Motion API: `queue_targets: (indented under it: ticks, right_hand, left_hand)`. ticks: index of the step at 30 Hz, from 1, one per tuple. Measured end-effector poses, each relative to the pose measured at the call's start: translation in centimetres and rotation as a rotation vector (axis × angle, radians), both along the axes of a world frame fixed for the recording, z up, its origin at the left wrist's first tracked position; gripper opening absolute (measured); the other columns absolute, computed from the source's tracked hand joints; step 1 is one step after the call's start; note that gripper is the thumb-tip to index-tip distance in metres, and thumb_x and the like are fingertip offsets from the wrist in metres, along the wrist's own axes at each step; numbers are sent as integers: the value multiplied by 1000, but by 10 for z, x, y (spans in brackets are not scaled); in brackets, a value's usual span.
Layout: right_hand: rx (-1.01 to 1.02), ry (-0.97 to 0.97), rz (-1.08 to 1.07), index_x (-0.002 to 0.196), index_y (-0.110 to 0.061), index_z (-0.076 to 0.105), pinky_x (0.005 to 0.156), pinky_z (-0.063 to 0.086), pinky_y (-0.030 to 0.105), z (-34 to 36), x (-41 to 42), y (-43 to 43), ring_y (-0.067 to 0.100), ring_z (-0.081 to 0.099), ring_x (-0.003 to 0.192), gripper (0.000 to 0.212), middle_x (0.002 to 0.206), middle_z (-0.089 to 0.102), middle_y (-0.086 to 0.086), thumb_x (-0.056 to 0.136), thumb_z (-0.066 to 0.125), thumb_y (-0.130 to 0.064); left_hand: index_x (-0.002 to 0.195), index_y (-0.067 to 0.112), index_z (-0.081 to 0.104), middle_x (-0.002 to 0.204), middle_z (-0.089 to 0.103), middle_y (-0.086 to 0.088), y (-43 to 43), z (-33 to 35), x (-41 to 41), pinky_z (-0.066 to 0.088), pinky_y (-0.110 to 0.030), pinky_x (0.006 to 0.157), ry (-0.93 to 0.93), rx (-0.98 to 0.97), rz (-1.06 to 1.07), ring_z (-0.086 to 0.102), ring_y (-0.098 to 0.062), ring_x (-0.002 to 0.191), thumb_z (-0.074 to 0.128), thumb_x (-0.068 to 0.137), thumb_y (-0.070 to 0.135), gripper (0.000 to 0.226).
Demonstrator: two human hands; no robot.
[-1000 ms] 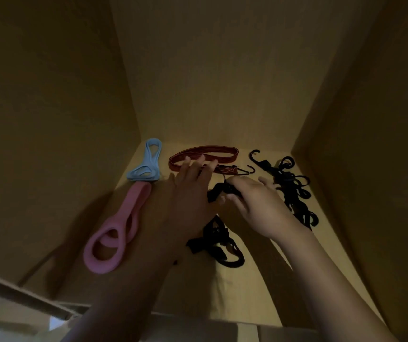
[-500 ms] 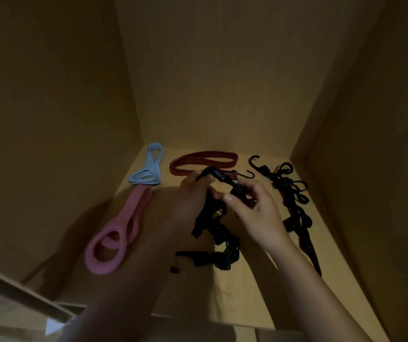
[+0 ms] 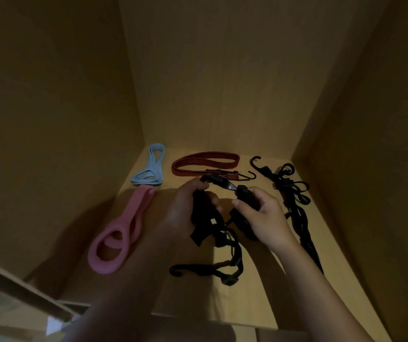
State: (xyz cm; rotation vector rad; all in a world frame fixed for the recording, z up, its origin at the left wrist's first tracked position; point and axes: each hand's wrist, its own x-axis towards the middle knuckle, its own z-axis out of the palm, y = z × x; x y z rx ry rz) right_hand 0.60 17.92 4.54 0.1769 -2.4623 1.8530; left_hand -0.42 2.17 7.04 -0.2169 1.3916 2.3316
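One black cord [image 3: 220,239] hangs mid-box, its top stretch taut between the hands. The left hand [image 3: 185,211] grips a bunch and the right hand [image 3: 262,213] pinches a clasp, while the hooked tail lies on the box floor [image 3: 259,297]. This looks like untangling. Next, draw it straight, clear of the pink band [image 3: 119,240].

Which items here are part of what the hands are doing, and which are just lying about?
In hand: black elastic cord with hooks, gripped by left hand and right hand.
Lying about: pink rubber loop band; pale blue rubber loop band; red-brown elastic strap with hook; separate bundle of black hooked cords.
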Motion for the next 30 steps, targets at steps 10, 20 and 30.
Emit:
queue_targets:
  ticks: [10, 20, 30]
  right_hand:
    - [288, 135, -107, 87, -21, 45, 58, 38, 23, -9, 0, -5, 8, 48, 70, 18, 79, 51, -5, 85, 58, -9]
    - [475, 92, -190, 111, -20, 54, 85, 45, 30, -21, 0, -9, 15, 52, 98, 31, 97, 51, -9, 83, 62, -12]
    - [532, 130, -406, 126, -13, 49, 97, 32, 25, -24, -2, -14, 20, 41, 121, 44, 121, 50, 4, 84, 61, -11]
  left_hand:
    - [98, 15, 64, 69, 73, 0, 3, -6, 7, 47, -17, 46, 167, -265, -81, 61, -7, 48, 54, 90, 19, 13]
    - [83, 31, 57, 66, 62, 3, 10, -17, 6, 51, -21, 50, 588, -701, 124, 59, -4, 51, 60, 88, 18, 14]
    - [113, 25, 51, 96, 68, 0, 13, -15, 4, 50, -14, 59, 506, -441, 253, 64, -4, 60, 53, 92, 20, 22]
